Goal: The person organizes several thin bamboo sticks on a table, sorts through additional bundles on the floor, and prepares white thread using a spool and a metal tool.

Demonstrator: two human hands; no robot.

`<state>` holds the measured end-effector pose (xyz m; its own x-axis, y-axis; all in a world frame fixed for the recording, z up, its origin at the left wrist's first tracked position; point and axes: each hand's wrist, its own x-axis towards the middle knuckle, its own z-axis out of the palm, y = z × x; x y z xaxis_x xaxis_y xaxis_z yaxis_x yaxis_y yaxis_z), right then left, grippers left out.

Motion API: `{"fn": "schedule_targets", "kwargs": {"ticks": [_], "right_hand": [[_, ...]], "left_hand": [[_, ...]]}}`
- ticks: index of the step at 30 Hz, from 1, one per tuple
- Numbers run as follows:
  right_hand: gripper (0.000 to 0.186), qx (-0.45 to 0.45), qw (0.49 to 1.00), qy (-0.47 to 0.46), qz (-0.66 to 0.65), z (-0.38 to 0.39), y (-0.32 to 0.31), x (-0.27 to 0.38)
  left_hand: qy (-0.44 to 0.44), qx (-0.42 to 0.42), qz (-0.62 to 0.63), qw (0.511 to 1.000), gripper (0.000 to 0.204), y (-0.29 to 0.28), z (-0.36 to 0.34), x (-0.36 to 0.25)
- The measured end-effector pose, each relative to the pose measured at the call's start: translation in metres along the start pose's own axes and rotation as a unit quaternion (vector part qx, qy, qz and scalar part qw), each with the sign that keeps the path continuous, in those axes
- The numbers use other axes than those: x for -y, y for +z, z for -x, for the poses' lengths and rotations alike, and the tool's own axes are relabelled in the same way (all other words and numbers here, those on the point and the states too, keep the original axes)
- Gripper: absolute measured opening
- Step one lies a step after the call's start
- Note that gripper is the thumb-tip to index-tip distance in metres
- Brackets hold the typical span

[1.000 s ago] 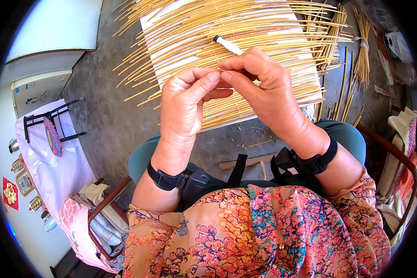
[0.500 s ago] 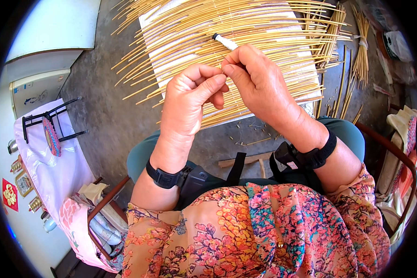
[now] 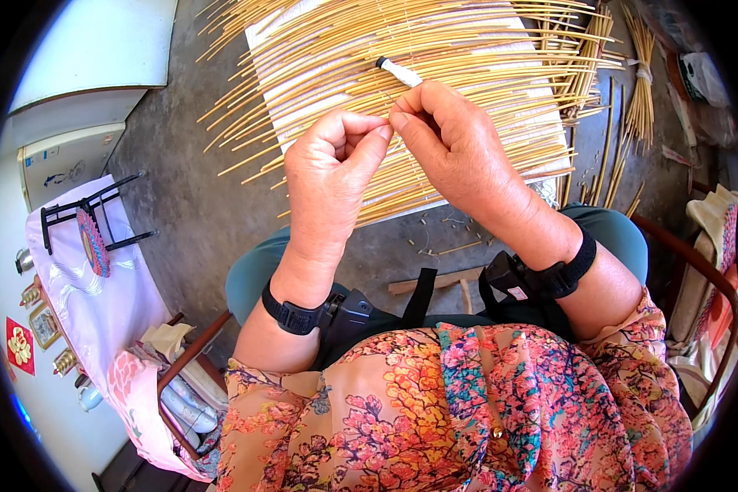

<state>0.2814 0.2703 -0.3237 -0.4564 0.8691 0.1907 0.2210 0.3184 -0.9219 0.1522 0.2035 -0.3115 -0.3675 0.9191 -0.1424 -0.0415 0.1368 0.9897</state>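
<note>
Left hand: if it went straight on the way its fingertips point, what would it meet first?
Probably the right hand, at its pinched fingertips. The left hand is so near them that I cannot tell whether they already touch.

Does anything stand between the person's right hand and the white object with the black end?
Nothing visible stands between them. The white object appears to lie on the thin yellow sticks, just beyond the right hand, which seems to hide its near end. I cannot tell whether they touch.
</note>
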Motion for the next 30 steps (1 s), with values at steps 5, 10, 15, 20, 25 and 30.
{"fn": "schedule_targets", "kwargs": {"ticks": [5,10,15,20,25,30], "right_hand": [[0.012,-0.003,0.981,0.152,-0.123,-0.003,-0.005,0.001],[0.011,0.040,0.963,0.160,-0.212,0.006,-0.004,0.003],[0.012,0.051,0.964,0.137,-0.224,0.011,0.003,-0.003],[0.011,0.061,0.964,0.138,-0.219,0.012,0.003,-0.002],[0.011,0.069,0.967,0.147,-0.197,0.011,0.002,0.000],[0.010,0.101,0.966,0.160,-0.178,0.011,-0.001,0.000]], "left_hand": [[-0.054,0.004,0.119,0.991,0.004,-0.007,0.002,-0.007],[-0.040,0.011,0.149,0.988,0.002,-0.010,0.001,0.001],[-0.005,-0.012,0.199,0.980,0.003,0.000,-0.001,0.000],[-0.022,0.017,0.192,0.981,0.005,-0.008,-0.001,0.003],[-0.021,0.031,0.187,0.982,0.005,-0.011,-0.002,0.003],[-0.019,0.039,0.152,0.987,0.005,-0.012,-0.003,0.004]]}}
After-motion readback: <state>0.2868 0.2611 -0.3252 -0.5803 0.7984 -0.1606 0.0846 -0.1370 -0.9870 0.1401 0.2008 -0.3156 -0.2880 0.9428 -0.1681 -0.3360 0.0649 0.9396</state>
